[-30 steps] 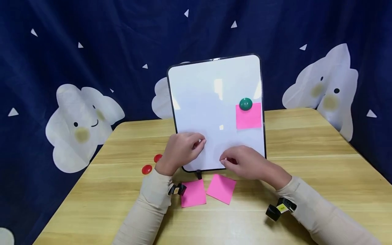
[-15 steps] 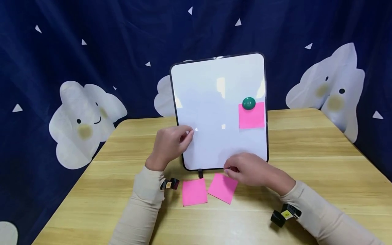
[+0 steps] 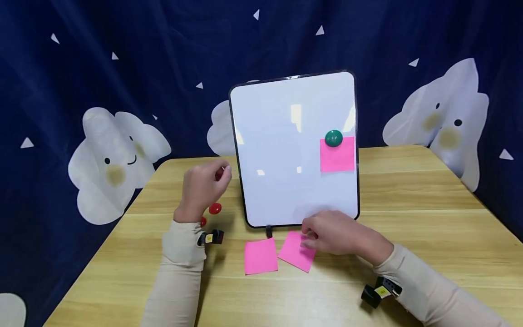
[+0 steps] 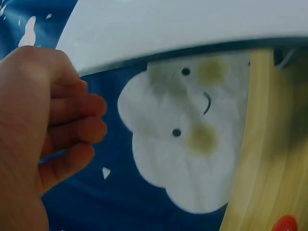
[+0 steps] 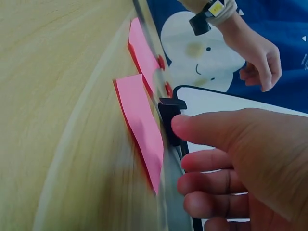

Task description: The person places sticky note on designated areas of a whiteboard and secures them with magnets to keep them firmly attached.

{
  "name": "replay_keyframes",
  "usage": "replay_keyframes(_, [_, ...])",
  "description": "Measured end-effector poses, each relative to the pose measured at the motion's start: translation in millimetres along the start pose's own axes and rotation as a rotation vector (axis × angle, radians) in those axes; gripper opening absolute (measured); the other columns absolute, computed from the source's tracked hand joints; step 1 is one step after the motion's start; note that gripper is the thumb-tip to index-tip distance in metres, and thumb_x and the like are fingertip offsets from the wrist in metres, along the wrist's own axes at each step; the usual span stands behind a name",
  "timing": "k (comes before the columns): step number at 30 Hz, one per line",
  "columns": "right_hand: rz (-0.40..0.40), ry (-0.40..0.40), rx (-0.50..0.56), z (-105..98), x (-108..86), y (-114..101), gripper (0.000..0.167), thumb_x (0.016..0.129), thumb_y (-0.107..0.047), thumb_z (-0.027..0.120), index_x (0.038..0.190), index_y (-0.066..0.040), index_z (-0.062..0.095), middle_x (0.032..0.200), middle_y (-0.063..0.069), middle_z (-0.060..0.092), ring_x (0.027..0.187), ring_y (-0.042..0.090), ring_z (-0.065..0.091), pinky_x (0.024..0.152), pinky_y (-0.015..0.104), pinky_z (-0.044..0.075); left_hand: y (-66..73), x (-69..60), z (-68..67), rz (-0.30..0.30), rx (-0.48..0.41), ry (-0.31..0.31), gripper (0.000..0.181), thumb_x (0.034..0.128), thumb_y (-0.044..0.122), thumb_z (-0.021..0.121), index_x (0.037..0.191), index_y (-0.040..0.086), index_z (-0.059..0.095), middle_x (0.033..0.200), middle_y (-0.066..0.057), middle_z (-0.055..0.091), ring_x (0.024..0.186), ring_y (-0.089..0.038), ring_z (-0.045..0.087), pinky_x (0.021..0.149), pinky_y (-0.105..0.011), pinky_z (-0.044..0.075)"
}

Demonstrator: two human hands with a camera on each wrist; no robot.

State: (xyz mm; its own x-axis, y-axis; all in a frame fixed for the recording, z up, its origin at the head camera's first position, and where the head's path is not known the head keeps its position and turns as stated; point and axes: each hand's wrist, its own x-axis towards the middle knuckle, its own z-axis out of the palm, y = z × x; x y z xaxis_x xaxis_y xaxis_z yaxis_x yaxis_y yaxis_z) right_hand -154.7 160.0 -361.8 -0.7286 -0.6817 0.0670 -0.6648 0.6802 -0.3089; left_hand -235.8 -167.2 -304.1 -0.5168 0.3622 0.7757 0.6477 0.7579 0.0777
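Left of the whiteboard [image 3: 282, 190], my left hand [image 3: 202, 190] hangs in the air with bent fingers and nothing in them, near two red magnets [image 3: 215, 208]. My right hand [image 3: 341, 232] is at the board's lower right edge, beside the right one of two pink notes [image 3: 295, 255] on the table; its loosely bent fingers hold nothing in the right wrist view. The left note [image 3: 260, 257] lies next to it. A green magnet [image 3: 333, 138] sits at the top of a third pink note [image 3: 338, 159] on the board's right side.
The board leans upright on the wooden table [image 3: 408, 204], with a black clip-like foot [image 3: 268, 231] at its lower edge. Behind stands a dark blue curtain [image 3: 171, 45] with clouds and small white triangles. Each wrist wears a black strapped device.
My left hand has moved left, away from the board's face, and the red magnets show beside it. My right hand has come down and slightly right, to the right note.
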Motion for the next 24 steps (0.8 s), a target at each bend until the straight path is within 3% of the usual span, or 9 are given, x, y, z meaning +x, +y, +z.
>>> replay_keyframes(6, [0.083,-0.051,-0.028,-0.6,-2.4,-2.3,0.03,0.083,-0.043,0.08,0.074,-0.025,0.059,0.062,-0.013,0.046,0.062,0.009,0.043,0.058,0.027,0.039,-12.3,-2.7,-4.9,-0.123,0.035,-0.104,0.019,0.0948,0.017,0.06,0.083,0.01,0.072,0.062,0.002,0.058,0.051,-0.015,0.05,0.048,-0.033,0.04])
replay_keyframes(16, [0.127,-0.096,-0.049,2.2,-3.3,-3.3,0.033,0.079,-0.051,0.081,0.074,-0.027,0.059,0.065,-0.016,0.05,0.064,0.008,0.046,0.061,0.029,0.041,-26.2,-17.7,-3.8,-0.303,0.045,-0.381,0.019,0.0967,0.023,0.061,0.087,0.014,0.074,0.066,0.004,0.06,0.061,-0.018,0.055,0.058,-0.037,0.045])
replay_keyframes(24, [0.146,-0.085,-0.076,1.2,-3.5,-5.8,0.033,0.077,-0.049,0.083,0.073,-0.026,0.059,0.065,-0.017,0.05,0.064,0.008,0.047,0.061,0.029,0.042,-36.6,-29.4,-6.2,-0.436,0.011,-0.606,0.024,0.099,0.028,0.06,0.1,0.01,0.076,0.089,-0.003,0.071,0.081,-0.022,0.064,0.078,-0.043,0.052])
